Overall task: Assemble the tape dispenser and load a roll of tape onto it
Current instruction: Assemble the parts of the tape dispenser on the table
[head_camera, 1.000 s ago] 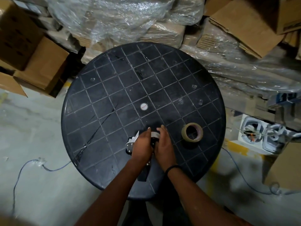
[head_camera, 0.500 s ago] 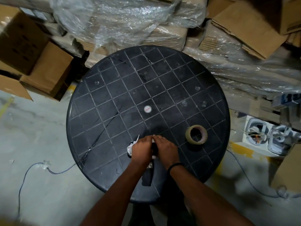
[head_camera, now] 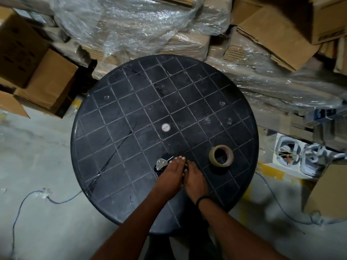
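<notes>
A round black table [head_camera: 131, 113] with a pale grid of scored lines fills the middle of the view, seen from above. Near its closest edge, two bare hands press together over a tape dispenser [head_camera: 161, 163]. The left hand [head_camera: 171, 173] lies across the top of it, fingers curled down around the body. The right hand [head_camera: 195, 180], a dark band at its wrist, closes against the dispenser's other side. Most of the dispenser is hidden; only a small silvery metal plate and a thin bright edge show beside the left fingers. A tan roll of tape [head_camera: 221, 155] lies flat on the table, just right of the hands, untouched, its hollow centre showing the dark tabletop.
</notes>
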The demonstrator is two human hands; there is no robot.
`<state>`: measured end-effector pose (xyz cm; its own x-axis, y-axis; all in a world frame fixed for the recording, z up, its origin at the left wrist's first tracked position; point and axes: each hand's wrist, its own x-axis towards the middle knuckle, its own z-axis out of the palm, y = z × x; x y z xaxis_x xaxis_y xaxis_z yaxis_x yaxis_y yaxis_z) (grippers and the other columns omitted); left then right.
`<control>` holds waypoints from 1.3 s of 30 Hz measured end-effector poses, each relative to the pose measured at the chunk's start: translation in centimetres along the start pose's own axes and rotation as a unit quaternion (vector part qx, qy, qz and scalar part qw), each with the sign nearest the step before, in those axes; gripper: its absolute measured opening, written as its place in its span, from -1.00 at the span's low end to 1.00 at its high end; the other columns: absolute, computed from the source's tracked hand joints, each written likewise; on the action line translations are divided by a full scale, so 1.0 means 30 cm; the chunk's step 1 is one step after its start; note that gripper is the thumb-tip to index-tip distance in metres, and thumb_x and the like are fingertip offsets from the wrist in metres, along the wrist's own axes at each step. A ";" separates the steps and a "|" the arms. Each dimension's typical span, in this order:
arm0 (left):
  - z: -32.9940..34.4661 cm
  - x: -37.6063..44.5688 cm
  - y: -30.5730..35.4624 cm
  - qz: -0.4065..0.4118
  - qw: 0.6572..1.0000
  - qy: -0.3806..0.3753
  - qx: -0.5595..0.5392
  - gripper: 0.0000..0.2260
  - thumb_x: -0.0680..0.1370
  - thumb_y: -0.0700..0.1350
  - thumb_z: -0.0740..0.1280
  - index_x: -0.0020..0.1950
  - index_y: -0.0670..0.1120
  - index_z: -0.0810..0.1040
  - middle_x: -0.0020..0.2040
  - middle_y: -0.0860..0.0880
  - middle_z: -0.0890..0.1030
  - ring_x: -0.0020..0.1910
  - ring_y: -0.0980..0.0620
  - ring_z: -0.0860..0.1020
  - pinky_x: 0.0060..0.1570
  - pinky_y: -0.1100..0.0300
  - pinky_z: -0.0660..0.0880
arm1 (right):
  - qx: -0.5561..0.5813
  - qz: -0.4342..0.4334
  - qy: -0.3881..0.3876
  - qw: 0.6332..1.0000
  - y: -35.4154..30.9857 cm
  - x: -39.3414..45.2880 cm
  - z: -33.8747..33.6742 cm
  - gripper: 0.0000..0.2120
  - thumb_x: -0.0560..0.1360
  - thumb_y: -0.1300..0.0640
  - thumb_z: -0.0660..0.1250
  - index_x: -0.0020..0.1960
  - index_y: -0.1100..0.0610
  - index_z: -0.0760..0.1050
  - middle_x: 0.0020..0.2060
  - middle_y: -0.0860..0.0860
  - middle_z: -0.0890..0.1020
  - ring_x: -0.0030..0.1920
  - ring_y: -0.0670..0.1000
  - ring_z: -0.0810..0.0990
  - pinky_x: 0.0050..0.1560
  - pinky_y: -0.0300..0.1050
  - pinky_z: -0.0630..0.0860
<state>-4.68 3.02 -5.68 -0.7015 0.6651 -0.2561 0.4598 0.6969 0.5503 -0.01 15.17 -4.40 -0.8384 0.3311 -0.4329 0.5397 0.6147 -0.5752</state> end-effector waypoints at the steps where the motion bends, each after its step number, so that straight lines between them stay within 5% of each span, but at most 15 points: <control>1: 0.011 -0.034 -0.005 0.010 1.000 0.012 0.023 -0.44 0.63 -0.13 0.23 0.60 -0.22 0.16 0.56 -0.23 0.30 0.57 -0.20 0.24 0.57 -0.06 0.15 | -0.062 -0.045 -0.020 0.997 0.006 -0.014 -0.012 -0.54 0.63 0.09 0.16 0.51 0.07 0.26 0.49 0.12 0.35 0.45 0.13 0.37 0.34 0.01 0.43; 4: 0.051 -0.145 -0.021 0.009 0.995 0.018 0.102 -0.39 0.67 0.05 0.15 0.62 -0.21 0.07 0.63 -0.22 0.12 0.63 -0.20 0.05 0.58 -0.16 0.07 | -0.218 -0.198 -0.095 0.951 0.023 -0.030 -0.045 -0.22 0.53 0.05 0.32 0.62 0.01 -0.01 0.61 0.14 -0.03 0.59 0.16 0.01 0.53 0.11 0.18; 7: 0.079 -0.222 -0.035 -0.034 0.990 -0.041 0.132 -0.21 0.64 0.30 0.08 0.63 -0.23 -0.04 0.65 -0.22 -0.10 0.64 -0.20 -0.16 0.59 -0.20 -0.06 | -0.323 -0.258 -0.157 0.897 0.031 -0.020 -0.057 -0.02 0.42 -0.10 0.43 0.62 -0.07 -0.14 0.61 0.12 -0.17 0.59 0.23 -0.15 0.49 0.28 0.08; 12: 0.060 -0.176 -0.054 -0.073 0.985 -0.045 0.152 -0.03 0.56 0.33 0.21 0.61 -0.24 -0.25 0.63 -0.25 -0.23 0.62 -0.21 -0.27 0.59 -0.17 -0.02 | -0.350 -0.257 -0.119 0.893 -0.001 0.029 -0.006 -0.30 0.61 0.07 0.21 0.63 0.03 -0.09 0.62 0.09 -0.06 0.60 0.22 -0.07 0.43 0.34 0.26; 18: 0.027 -0.135 -0.087 -0.075 0.981 -0.063 0.168 0.19 0.40 0.54 0.18 0.59 -0.30 -0.26 0.60 -0.31 -0.26 0.60 -0.27 -0.29 0.60 -0.13 -0.16 | -0.366 -0.246 -0.133 0.887 -0.041 0.035 -0.007 -0.28 0.59 0.14 0.25 0.62 0.07 -0.06 0.57 0.19 0.13 0.56 0.29 0.09 0.38 0.34 0.34; 25: 0.002 -0.133 -0.088 -0.153 0.978 -0.078 0.119 0.27 0.33 0.41 0.41 0.58 -0.27 -0.34 0.58 -0.26 -0.36 0.58 -0.24 -0.34 0.60 -0.07 -0.17 | -0.421 -0.247 -0.135 0.863 -0.056 0.030 -0.003 -0.36 0.57 0.14 0.26 0.59 0.06 0.09 0.50 0.24 0.26 0.51 0.33 0.20 0.33 0.36 0.37; 30: -0.031 -0.111 -0.069 -0.179 0.972 -0.104 0.115 0.19 0.40 0.02 0.57 0.58 -0.26 -0.33 0.60 -0.26 -0.31 0.60 -0.24 -0.27 0.61 -0.06 -0.03 | -0.458 -0.302 -0.178 0.817 -0.082 0.037 -0.015 -0.55 0.52 0.18 0.24 0.41 0.06 0.39 0.46 0.16 0.34 0.46 0.34 0.28 0.22 0.46 0.39; 35: -0.029 -0.098 -0.007 -0.208 0.966 -0.095 0.123 -0.03 0.56 -0.08 0.43 0.57 -0.30 -0.30 0.53 -0.30 -0.37 0.59 -0.31 -0.27 0.60 -0.13 -0.05 | -0.486 -0.357 -0.151 0.784 -0.073 0.037 -0.026 -0.56 0.51 0.16 0.13 0.36 0.09 0.48 0.33 0.14 0.48 0.32 0.30 0.46 0.09 0.41 0.49; 39: -0.020 -0.085 -0.007 -0.214 0.966 -0.095 0.113 -0.13 0.61 -0.09 0.34 0.59 -0.27 -0.28 0.58 -0.30 -0.31 0.60 -0.30 -0.25 0.60 -0.12 -0.04 | -0.472 -0.416 -0.134 0.766 -0.035 0.032 -0.046 -0.58 0.46 0.16 0.27 0.31 0.04 0.53 0.32 0.15 0.48 0.29 0.29 0.50 0.07 0.41 0.52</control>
<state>-3.32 1.02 -4.66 -0.7510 0.3253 -0.5745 0.2717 0.9454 0.1801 -1.48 15.82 -3.25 -0.7489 -0.5370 -0.3883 -0.5737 0.8186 -0.0257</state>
